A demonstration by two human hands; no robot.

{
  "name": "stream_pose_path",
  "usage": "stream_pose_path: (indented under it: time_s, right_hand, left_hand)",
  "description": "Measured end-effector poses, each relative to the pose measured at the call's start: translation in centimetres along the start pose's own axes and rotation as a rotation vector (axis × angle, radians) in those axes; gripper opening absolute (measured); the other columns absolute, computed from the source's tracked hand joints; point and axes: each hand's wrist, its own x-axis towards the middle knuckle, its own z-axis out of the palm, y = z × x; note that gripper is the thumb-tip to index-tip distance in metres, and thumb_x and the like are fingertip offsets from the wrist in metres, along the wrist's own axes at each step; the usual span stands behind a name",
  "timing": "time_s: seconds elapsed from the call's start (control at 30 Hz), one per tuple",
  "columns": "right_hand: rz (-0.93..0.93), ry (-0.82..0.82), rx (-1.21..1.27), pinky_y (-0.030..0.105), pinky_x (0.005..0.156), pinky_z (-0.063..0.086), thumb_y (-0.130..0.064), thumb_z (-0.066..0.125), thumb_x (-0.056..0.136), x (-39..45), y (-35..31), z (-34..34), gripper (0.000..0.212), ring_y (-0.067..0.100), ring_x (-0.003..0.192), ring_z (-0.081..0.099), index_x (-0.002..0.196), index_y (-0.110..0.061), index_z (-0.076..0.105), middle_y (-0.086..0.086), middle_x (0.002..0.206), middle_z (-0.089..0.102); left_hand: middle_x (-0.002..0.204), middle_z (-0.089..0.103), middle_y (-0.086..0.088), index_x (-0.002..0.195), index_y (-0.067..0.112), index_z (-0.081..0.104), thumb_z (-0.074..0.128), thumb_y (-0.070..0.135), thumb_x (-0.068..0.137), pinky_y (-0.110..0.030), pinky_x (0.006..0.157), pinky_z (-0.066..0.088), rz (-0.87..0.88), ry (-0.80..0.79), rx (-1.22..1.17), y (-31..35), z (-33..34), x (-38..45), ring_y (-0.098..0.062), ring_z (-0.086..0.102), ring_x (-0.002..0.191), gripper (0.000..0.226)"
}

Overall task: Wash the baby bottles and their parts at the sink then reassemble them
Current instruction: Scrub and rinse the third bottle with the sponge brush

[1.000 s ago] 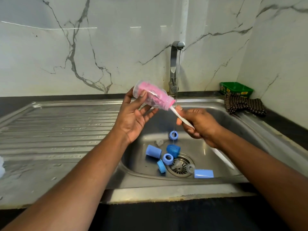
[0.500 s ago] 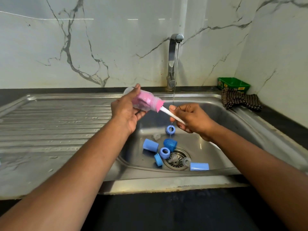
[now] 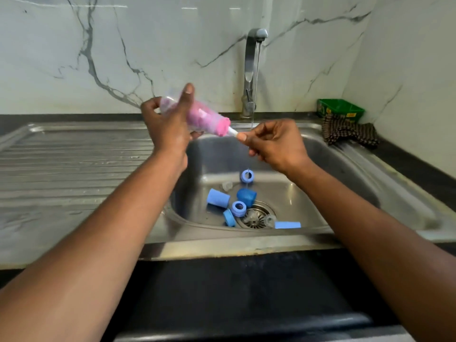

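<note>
Watching the head cam here: the stainless steel sink basin (image 3: pixel 320 169) sits centre frame, and its front rim runs across the lower middle with a dark counter edge (image 3: pixel 246 292) below it. There's plenty of open room on the ribbed steel draining board (image 3: pixel 74 164) filling the left side, less on the right, where a striped brown cloth (image 3: pixel 350 130) and a green plastic tub (image 3: pixel 340 108) crowd the upper right corner. My left hand (image 3: pixel 170 127) is raised above the basin's left edge, fingers wrapped round a clear plastic baby bottle (image 3: pixel 197 117), tilted with its mouth pointing down to the right. My right hand (image 3: pixel 276 141) is just beside it, thumb and fingers pinching the white handle of a pink sponge bottle brush (image 3: pixel 222 127), whose head is inside the bottle. A thin stream runs from the chrome tap (image 3: pixel 251 70) right past my right knuckles. Down in the basin bottom, blue plastic caps and rings (image 3: pixel 237 208) lie scattered around the drain strainer (image 3: pixel 256 217).
</note>
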Motion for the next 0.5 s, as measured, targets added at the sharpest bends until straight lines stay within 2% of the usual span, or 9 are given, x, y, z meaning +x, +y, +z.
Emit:
stream_pose_path:
  time_s: [0.07, 0.13, 0.2, 0.27, 0.37, 0.43, 0.5]
  right_hand:
    - [-0.058, 0.016, -0.061, 0.027, 0.053, 0.045, -0.017, 0.087, 0.075, 0.3, 0.4, -0.2, 0.022, 0.009, 0.052, 0.053, 0.071, -0.005, 0.068, 0.009, 0.061, 0.067]
    - [-0.079, 0.077, -0.141, 0.037, 0.058, 0.047, -0.022, 0.089, 0.072, 0.2, 1.0, -0.7, 0.021, 0.013, 0.057, 0.054, 0.071, -0.013, 0.07, 0.009, 0.067, 0.07]
    - [-0.102, 0.157, -0.282, 0.035, 0.058, 0.046, -0.029, 0.089, 0.07, 0.0, 1.5, -1.2, 0.022, 0.008, 0.054, 0.052, 0.073, -0.018, 0.07, -0.002, 0.062, 0.066]
    - [-0.098, 0.21, -0.414, 0.027, 0.057, 0.039, -0.036, 0.086, 0.072, -0.3, 1.4, -1.2, 0.02, 0.005, 0.055, 0.049, 0.077, -0.023, 0.071, -0.01, 0.061, 0.06]
    - [-0.092, 0.138, -0.519, 0.026, 0.057, 0.034, -0.041, 0.081, 0.079, -0.1, 0.5, -0.2, 0.02, 0.009, 0.062, 0.051, 0.083, -0.024, 0.071, -0.011, 0.066, 0.058]
    - [-0.092, 0.075, -0.508, 0.027, 0.058, 0.035, -0.041, 0.078, 0.082, 0.0, 0.4, 0.5, 0.02, 0.011, 0.063, 0.052, 0.082, -0.023, 0.071, -0.009, 0.068, 0.059]
    - [-0.084, 0.039, -0.544, 0.027, 0.061, 0.038, -0.041, 0.074, 0.086, -0.3, 0.3, 1.1, 0.02, 0.016, 0.066, 0.055, 0.081, -0.022, 0.069, -0.003, 0.072, 0.061]
  left_hand:
    - [0.115, 0.057, -0.003, 0.118, 0.017, 0.039, 0.081, 0.035, 0.081, -0.034, 0.055, 0.06, -0.02, 0.033, 0.0, 0.6, -0.8, 0.7, -0.019, 0.069, 0.091, 0.058]
    - [0.117, 0.058, -0.005, 0.123, 0.015, 0.039, 0.082, 0.038, 0.078, -0.03, 0.055, 0.058, -0.074, -0.041, 0.071, 0.3, -0.5, 0.4, -0.018, 0.07, 0.087, 0.067]
    - [0.119, 0.06, -0.009, 0.124, 0.012, 0.038, 0.084, 0.038, 0.076, -0.029, 0.053, 0.056, -0.092, -0.112, 0.161, -1.2, 0.4, -0.3, -0.018, 0.071, 0.083, 0.072]
    - [0.122, 0.058, -0.011, 0.124, 0.011, 0.037, 0.086, 0.035, 0.075, -0.027, 0.05, 0.055, -0.08, -0.126, 0.199, -1.8, 1.1, -0.7, -0.018, 0.072, 0.084, 0.073]
    - [0.122, 0.059, -0.011, 0.122, 0.011, 0.039, 0.085, 0.033, 0.076, -0.028, 0.049, 0.055, -0.072, -0.056, 0.2, -0.9, 0.4, 0.0, -0.015, 0.071, 0.079, 0.069]
    - [0.119, 0.061, -0.01, 0.125, 0.009, 0.04, 0.082, 0.031, 0.079, -0.031, 0.05, 0.059, -0.105, -0.026, 0.199, -0.7, -0.3, 0.4, -0.008, 0.069, 0.066, 0.067]
    - [0.118, 0.062, -0.01, 0.127, 0.008, 0.04, 0.082, 0.029, 0.079, -0.034, 0.055, 0.061, -0.126, -0.013, 0.194, -0.9, -0.5, 0.3, -0.007, 0.068, 0.061, 0.067]
